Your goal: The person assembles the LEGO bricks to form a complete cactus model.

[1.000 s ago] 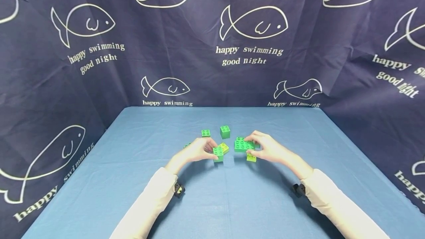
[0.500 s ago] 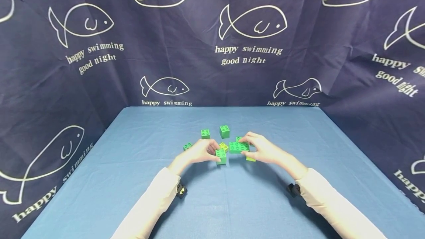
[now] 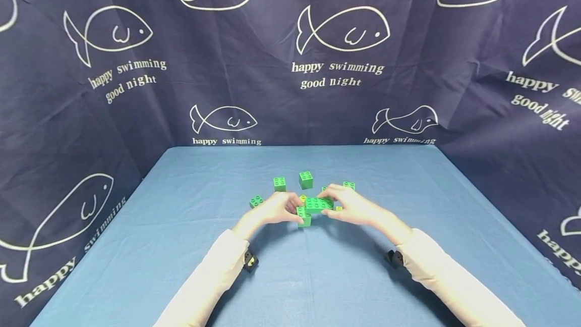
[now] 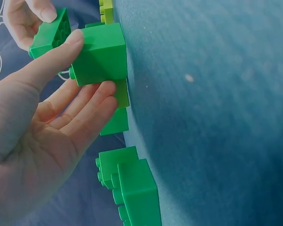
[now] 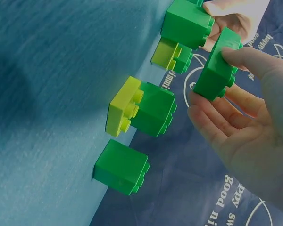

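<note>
So, left hand: I saw its thumb and fingers pinching a square green brick mid-scene.
Right hand: I saw it gripping a long green brick between thumb and fingers, raised off the blue table, just beside the square one; I couldn't tell whether they touched.
Lime brick: lay just far of the held pair, partly hidden.
Loose green bricks: stood to the far side and left.

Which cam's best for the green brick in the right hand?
Right wrist: the green brick appears largest there, mostly uncovered by the right hand. Head shows its studded top, but small, with that hand overlapping it. Left wrist shows it partly hidden by the left hand's thumb.
</note>
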Tool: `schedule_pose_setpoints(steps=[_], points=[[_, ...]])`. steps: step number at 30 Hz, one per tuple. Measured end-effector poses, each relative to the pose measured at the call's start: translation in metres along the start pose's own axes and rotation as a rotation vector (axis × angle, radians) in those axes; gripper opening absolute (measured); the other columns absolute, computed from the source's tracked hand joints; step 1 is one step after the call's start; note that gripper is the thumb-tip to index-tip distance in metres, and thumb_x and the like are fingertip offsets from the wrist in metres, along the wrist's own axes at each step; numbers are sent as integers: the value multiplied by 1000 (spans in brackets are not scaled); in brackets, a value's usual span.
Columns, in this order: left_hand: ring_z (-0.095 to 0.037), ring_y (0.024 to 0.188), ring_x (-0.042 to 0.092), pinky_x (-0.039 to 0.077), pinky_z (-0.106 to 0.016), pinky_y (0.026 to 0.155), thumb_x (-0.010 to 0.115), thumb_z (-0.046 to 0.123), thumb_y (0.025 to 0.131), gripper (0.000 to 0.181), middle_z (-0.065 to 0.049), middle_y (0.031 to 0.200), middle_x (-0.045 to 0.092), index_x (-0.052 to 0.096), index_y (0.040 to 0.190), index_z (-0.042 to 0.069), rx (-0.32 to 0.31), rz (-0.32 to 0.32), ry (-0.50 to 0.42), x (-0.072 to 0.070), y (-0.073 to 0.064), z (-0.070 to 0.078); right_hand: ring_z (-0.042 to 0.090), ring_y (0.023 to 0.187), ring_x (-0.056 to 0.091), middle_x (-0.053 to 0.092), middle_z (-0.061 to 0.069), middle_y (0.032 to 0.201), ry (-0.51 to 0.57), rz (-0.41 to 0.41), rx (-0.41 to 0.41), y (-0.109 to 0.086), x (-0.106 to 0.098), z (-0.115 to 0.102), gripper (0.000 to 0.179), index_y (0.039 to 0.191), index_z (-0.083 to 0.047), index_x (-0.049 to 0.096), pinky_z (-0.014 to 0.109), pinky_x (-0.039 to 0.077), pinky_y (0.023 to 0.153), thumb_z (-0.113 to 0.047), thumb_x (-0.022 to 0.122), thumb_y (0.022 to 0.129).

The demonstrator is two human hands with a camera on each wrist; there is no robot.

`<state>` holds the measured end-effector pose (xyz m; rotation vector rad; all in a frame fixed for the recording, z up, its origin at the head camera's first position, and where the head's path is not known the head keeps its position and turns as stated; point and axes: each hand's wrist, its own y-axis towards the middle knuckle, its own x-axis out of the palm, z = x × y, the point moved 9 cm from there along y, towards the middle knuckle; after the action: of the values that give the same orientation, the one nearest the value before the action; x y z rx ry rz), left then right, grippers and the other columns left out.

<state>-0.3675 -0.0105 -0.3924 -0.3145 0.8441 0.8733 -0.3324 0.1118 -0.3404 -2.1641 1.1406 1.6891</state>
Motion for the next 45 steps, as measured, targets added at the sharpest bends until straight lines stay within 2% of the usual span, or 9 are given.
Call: schedule_pose_setpoints(steps=[9, 17, 26, 30, 37, 41, 45], points=[[-20, 86, 66, 52, -21, 76, 80, 19, 74, 42, -11, 95, 68, 60, 106, 0, -21, -15, -2, -1, 0, -1, 13, 82, 56, 64, 3, 97, -7, -18, -3, 5, 6, -2, 29, 108, -5, 63, 28, 50, 74, -17, 69, 83], [-23, 85, 67, 53, -22, 74, 78, 14, 76, 41, -14, 96, 68, 59, 106, -4, -48, -44, -22, 2, -4, -2, 17, 89, 60, 66, 5, 105, 5, -49, 27, 6, 12, -1, 30, 111, -6, 63, 32, 51, 80, -20, 68, 84], [-21, 83, 68, 53, -20, 73, 78, 15, 75, 40, -15, 96, 68, 60, 104, -5, -44, -49, -44, 2, -4, -3, 15, 86, 59, 66, 4, 102, 14, -40, 4, 6, 14, -2, 30, 111, -6, 64, 29, 51, 77, -19, 69, 84], [-21, 84, 68, 53, -21, 74, 78, 16, 76, 38, -14, 97, 69, 61, 104, -3, -62, -52, -44, 2, -5, -5, 13, 85, 58, 65, 4, 100, 17, -37, -26, 7, 14, -4, 31, 112, -5, 63, 29, 51, 75, -18, 68, 85], [-16, 80, 68, 52, -19, 72, 78, 18, 76, 30, -10, 93, 70, 63, 96, 1, -58, -50, -26, 4, -3, -8, 17, 85, 60, 64, 6, 98, 41, -39, -43, 9, 16, -6, 32, 114, -1, 63, 34, 54, 75, -15, 68, 85], [-16, 80, 68, 52, -19, 72, 78, 18, 76, 30, -9, 93, 70, 63, 96, 1, -65, -48, -25, 2, -3, -8, 17, 80, 59, 63, 6, 94, 40, -30, -61, 9, 16, -7, 32, 113, 0, 63, 32, 54, 71, -13, 68, 85], [-16, 80, 68, 52, -20, 72, 79, 17, 75, 31, -9, 92, 70, 63, 97, 1, -69, -40, -37, 0, -4, -8, 20, 84, 62, 63, 7, 94, 66, -35, -57, 10, 15, -9, 32, 113, 1, 63, 34, 55, 72, -12, 68, 85]])
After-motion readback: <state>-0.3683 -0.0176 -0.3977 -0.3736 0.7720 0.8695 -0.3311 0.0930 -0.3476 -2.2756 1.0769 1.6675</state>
